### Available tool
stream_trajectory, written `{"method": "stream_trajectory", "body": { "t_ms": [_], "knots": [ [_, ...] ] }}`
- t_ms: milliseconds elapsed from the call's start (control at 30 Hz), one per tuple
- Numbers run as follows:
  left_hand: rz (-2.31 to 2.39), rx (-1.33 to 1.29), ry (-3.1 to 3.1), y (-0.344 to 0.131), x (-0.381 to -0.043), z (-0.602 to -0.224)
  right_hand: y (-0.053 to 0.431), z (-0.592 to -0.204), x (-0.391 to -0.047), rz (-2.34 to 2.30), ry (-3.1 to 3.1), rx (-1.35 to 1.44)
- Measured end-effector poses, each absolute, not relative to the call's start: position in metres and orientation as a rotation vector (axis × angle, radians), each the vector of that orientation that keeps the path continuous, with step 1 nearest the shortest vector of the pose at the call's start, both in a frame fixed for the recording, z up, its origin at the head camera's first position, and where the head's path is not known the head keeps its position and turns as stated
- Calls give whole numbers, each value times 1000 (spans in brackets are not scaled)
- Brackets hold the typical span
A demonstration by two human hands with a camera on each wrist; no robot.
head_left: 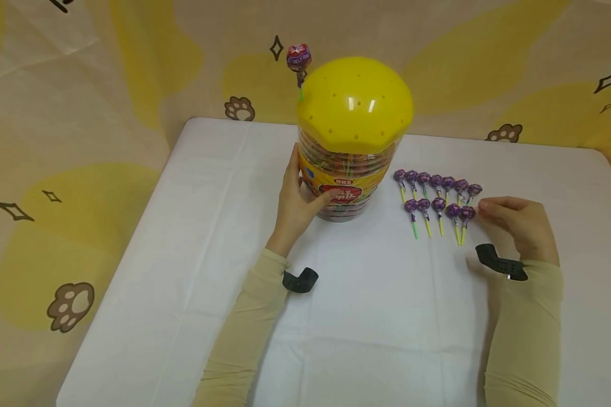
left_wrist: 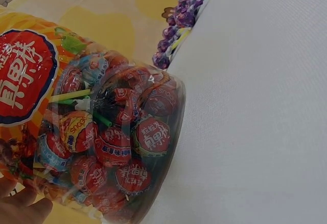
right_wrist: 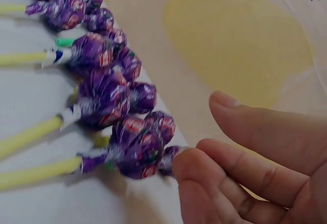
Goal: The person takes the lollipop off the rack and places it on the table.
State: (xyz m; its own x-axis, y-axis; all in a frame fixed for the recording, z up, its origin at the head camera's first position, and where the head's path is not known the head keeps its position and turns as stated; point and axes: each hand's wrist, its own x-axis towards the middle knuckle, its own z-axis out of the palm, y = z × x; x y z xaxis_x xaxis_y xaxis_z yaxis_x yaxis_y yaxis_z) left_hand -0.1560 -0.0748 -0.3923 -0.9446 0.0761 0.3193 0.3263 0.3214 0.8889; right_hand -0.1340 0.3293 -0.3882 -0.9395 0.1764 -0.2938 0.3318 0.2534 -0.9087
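Note:
A clear ribbed jar of lollipops (head_left: 348, 167) stands upright toward the back of the table, topped by a domed yellow lid (head_left: 357, 104) with small holes. My left hand (head_left: 296, 206) grips its left side, thumb across the front label. One purple lollipop (head_left: 298, 58) sticks up at the lid's left edge. Right of the jar, purple-wrapped lollipops (head_left: 438, 204) lie in two rows, sticks toward me. My right hand (head_left: 521, 223) is at the right end of these rows, fingers loosely bent and thumb apart in the right wrist view, with nothing held.
The table (head_left: 377, 299) has a white cover. Behind it and to the left hangs a yellow-patterned cloth (head_left: 173, 51) with paw prints. Red-wrapped lollipops (left_wrist: 112, 145) fill the jar's lower part in the left wrist view. Each wrist wears a black camera mount (head_left: 300, 280).

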Motion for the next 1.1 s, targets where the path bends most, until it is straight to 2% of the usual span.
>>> {"method": "stream_trajectory", "body": {
  "t_ms": [267, 667, 867, 1100],
  "knots": [
    [-1669, -376, -2365, -75, -156, -390, 308, -366, -130, -2216, 2281, 477],
    [-1663, -349, -2384, -75, -155, -390, 254, -328, -128, -2666, 2091, 97],
    [-1664, -336, -2393, -75, -154, -391, 224, -309, -130, -2728, 2096, -145],
    [-1683, -333, -2389, -75, -154, -391, 187, -284, -136, -2748, 2075, -266]
  ]
}}
